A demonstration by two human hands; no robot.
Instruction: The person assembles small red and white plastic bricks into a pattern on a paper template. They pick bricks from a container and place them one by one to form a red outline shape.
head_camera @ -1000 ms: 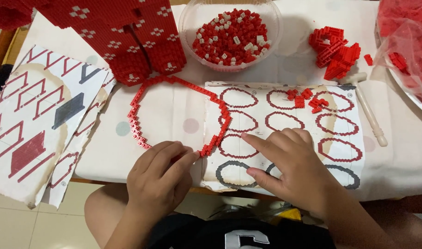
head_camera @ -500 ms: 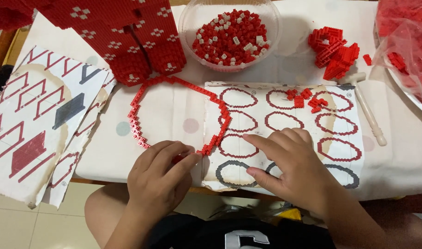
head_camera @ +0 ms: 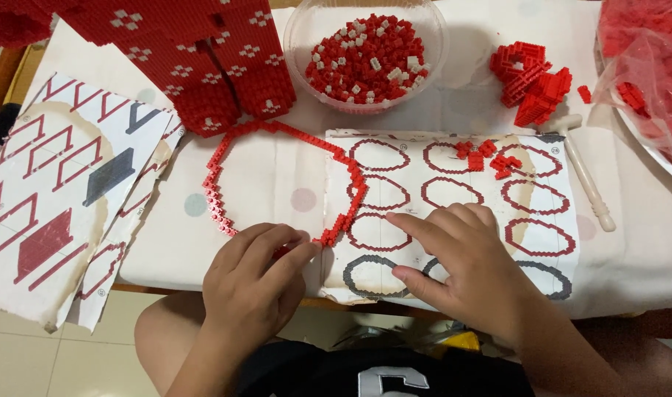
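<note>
So the red brick ring is laid on the bench mostly built but gapped at the bottom, where its loose end is pinched by the curled left hand, while the instruction sheet is pressed flat by the open, empty right hand.

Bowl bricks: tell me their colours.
Mostly red, with some white mixed in; the bricks show clearly in the head view.
</note>
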